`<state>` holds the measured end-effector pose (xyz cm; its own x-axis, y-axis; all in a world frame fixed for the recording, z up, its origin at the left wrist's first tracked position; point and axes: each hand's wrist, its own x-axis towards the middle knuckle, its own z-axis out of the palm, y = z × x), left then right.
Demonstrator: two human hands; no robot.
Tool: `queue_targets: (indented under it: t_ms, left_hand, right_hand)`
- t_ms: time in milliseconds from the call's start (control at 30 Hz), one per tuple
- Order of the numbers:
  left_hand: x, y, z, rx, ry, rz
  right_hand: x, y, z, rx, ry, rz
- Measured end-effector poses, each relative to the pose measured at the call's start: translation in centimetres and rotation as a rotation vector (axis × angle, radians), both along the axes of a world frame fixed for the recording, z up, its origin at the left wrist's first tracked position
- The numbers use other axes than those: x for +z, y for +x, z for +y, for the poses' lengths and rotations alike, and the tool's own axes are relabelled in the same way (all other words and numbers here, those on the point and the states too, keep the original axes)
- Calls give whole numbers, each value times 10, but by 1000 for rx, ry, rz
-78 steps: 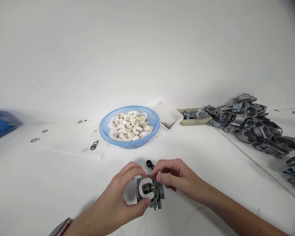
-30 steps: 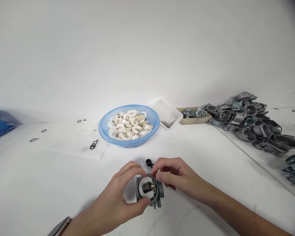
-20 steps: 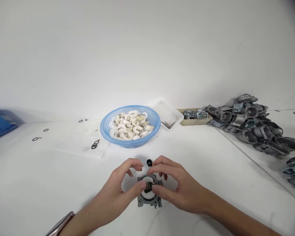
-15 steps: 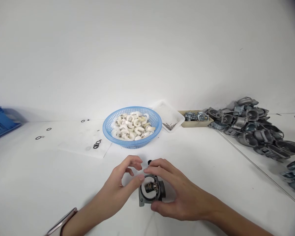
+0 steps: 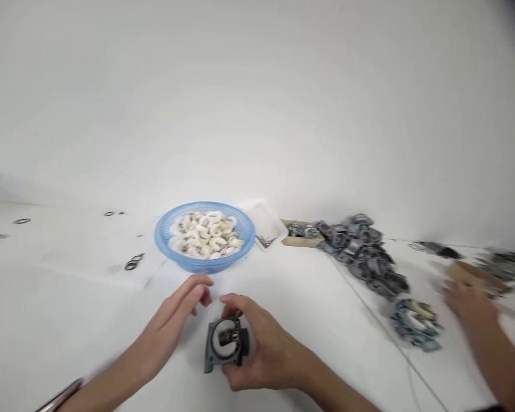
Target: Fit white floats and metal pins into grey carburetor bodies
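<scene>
A grey carburetor body point(image 5: 214, 353) with a white ring-shaped float point(image 5: 229, 346) inside it is near the front of the table. My right hand point(image 5: 266, 349) is wrapped round its right side, thumb at the near edge and fingers at the far edge. To the left and a little beyond, my left hand point(image 5: 175, 315) is held apart from the carburetor, fingers loosely bent and nothing visible in them. Beyond both hands stands a blue basket point(image 5: 163, 243) full of white floats point(image 5: 206, 232).
Behind stand a white tray point(image 5: 261, 214) with thin pins and a cardboard box point(image 5: 302, 241) with metal parts. Carburetor bodies point(image 5: 364, 252) are heaped to the right, with assembled ones point(image 5: 416, 323) nearer. Another person's hand point(image 5: 472, 303) touches a box point(image 5: 476, 277). Black rings point(image 5: 133, 263) lie left.
My left hand has drawn away from the carburetor; my right hand has closed round its side. The view has swung right, bringing another person's arm into sight.
</scene>
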<state>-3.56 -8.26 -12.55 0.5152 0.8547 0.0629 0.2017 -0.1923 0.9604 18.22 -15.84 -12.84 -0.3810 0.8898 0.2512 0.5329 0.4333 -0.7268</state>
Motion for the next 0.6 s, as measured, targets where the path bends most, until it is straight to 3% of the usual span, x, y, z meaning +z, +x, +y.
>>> queue_targets:
  t_ms: [167, 300, 467, 600]
  left_hand:
    - [-12, 4, 5, 65, 21, 3]
    - [-14, 9, 2, 59, 48, -7]
    - [-20, 13, -4, 56, 32, -10]
    - [-28, 15, -4, 47, 10, -21]
  right_hand:
    - [1, 15, -11, -86, -72, 4]
    - [12, 50, -45, -253, -90, 60]
    - [35, 125, -99, -583, 19, 15]
    - [65, 209, -130, -789, 103, -90]
